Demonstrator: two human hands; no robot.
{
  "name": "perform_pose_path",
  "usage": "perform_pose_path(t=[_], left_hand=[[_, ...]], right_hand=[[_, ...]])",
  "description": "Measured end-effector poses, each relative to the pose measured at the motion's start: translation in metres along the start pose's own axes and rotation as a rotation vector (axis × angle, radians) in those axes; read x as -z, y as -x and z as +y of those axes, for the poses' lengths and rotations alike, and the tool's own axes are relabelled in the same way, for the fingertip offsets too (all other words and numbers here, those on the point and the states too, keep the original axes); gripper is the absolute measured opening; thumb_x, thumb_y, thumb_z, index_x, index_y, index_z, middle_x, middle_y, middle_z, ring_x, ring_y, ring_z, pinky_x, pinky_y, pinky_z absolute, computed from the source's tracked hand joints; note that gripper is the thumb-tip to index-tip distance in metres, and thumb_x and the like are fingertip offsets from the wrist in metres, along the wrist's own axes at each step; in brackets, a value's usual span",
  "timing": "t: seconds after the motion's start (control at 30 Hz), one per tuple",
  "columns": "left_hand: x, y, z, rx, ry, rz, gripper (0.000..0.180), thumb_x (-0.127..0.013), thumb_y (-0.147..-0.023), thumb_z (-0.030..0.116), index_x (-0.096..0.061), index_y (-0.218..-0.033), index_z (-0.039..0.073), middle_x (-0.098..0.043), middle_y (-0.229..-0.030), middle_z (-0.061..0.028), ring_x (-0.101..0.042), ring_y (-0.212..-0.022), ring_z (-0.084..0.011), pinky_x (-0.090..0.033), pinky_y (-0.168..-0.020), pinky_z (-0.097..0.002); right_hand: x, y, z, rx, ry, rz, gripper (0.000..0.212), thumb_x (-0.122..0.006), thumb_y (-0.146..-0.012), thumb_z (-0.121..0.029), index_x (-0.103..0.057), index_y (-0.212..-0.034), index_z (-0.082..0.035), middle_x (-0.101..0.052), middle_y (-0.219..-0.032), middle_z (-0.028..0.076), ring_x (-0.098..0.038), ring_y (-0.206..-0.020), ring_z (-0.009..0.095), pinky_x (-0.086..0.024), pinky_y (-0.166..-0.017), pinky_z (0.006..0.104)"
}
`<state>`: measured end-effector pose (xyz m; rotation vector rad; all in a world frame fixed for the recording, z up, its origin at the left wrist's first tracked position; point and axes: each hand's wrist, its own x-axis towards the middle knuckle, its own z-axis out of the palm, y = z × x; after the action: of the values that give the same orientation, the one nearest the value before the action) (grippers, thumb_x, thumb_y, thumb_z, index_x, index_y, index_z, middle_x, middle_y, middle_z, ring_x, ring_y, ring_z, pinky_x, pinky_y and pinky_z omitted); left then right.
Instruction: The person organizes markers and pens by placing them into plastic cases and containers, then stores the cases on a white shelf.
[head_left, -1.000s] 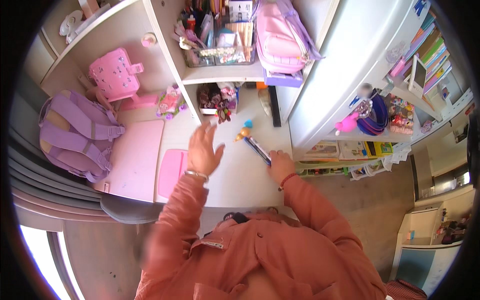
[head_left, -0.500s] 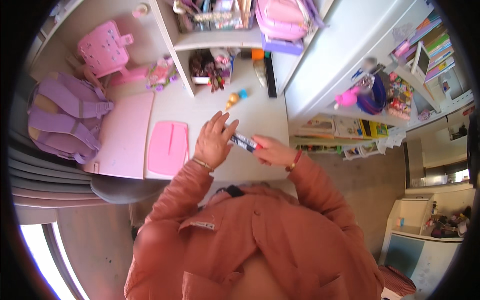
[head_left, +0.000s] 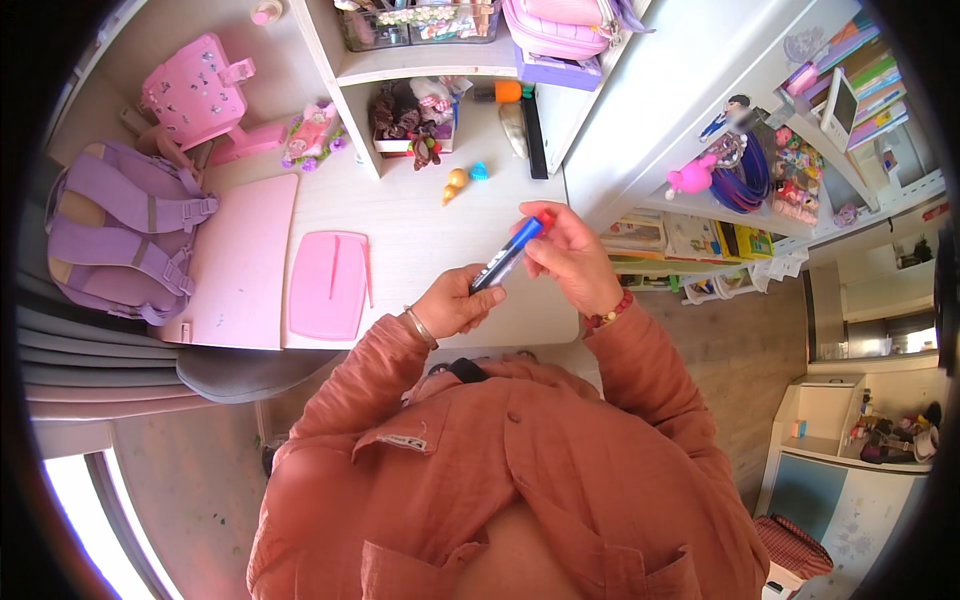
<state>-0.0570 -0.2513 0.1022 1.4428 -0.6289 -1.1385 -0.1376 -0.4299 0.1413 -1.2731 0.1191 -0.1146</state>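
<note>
A dark-barrelled marker with a blue cap (head_left: pixel 524 236) slants up to the right above the desk. My left hand (head_left: pixel 452 302) is closed round its lower end. At the upper end, the fingers of my right hand (head_left: pixel 572 258) curl about a red tip (head_left: pixel 545 219) beside the blue cap. This red tip looks like the end of a second marker, and the fingers hide most of it. Beyond the hands, a small gold cone-shaped thing (head_left: pixel 454 186) and a small blue piece (head_left: pixel 479 171) lie on the desk.
A pink board (head_left: pixel 329 290) lies left of my hands, beside a larger pink mat (head_left: pixel 245 260). A lilac backpack (head_left: pixel 125 235) sits on the left. Behind are a pink bookstand (head_left: pixel 200 92) and a cubby with dolls (head_left: pixel 410 120). A white cabinet (head_left: pixel 640 110) rises at the right.
My left hand has moved from beside the marker's upper left end to gripping its lower end. The marker now tilts up to the right, its blue cap in view. The right hand has risen.
</note>
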Motion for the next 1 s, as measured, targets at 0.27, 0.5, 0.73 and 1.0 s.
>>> perform_pose_path(t=[0.27, 0.5, 0.73, 1.0], left_hand=[[-0.005, 0.008, 0.003, 0.067, 0.425, -0.334, 0.036, -0.056, -0.085, 0.038, -0.05, -0.085, 0.002, -0.05, -0.056, -0.0073, -0.047, -0.042, -0.0143, -0.038, -0.039, -0.0245], [-0.016, 0.009, -0.004, -0.036, 0.534, -0.178, 0.037, -0.053, -0.087, 0.031, -0.046, -0.106, 0.0, -0.057, -0.072, -0.0135, -0.05, -0.045, -0.0169, -0.041, -0.044, -0.0253], [-0.008, 0.018, 0.007, -0.008, 0.539, -0.184, 0.028, -0.048, -0.09, 0.028, -0.046, -0.102, 0.003, -0.052, -0.06, -0.0098, -0.042, -0.037, -0.0135, -0.035, -0.038, -0.0235], [-0.008, 0.025, 0.002, 0.042, 0.544, -0.075, 0.02, -0.052, -0.087, 0.019, -0.047, -0.097, 0.002, -0.054, -0.066, -0.0088, -0.043, -0.041, -0.0126, -0.034, -0.038, -0.0235]], right_hand=[[-0.005, -0.002, 0.004, -0.143, -0.167, -0.083, 0.02, -0.056, -0.086, -0.016, -0.059, -0.1, -0.002, -0.051, -0.067, -0.003, -0.041, -0.053, 0.004, -0.036, -0.049, 0.0181], [-0.013, -0.007, 0.001, -0.082, 0.167, -0.027, 0.022, -0.057, -0.085, -0.02, -0.059, -0.099, -0.003, -0.052, -0.07, -0.004, -0.041, -0.054, 0.003, -0.036, -0.048, 0.0178], [-0.017, -0.006, -0.003, -0.103, 0.082, 0.049, 0.022, -0.056, -0.086, -0.025, -0.054, -0.088, -0.003, -0.05, -0.068, -0.002, -0.043, -0.054, 0.004, -0.037, -0.047, 0.0194], [-0.013, -0.008, 0.002, -0.131, 0.111, 0.003, 0.021, -0.058, -0.085, -0.023, -0.055, -0.087, -0.003, -0.051, -0.068, -0.002, -0.043, -0.054, 0.004, -0.036, -0.047, 0.019]])
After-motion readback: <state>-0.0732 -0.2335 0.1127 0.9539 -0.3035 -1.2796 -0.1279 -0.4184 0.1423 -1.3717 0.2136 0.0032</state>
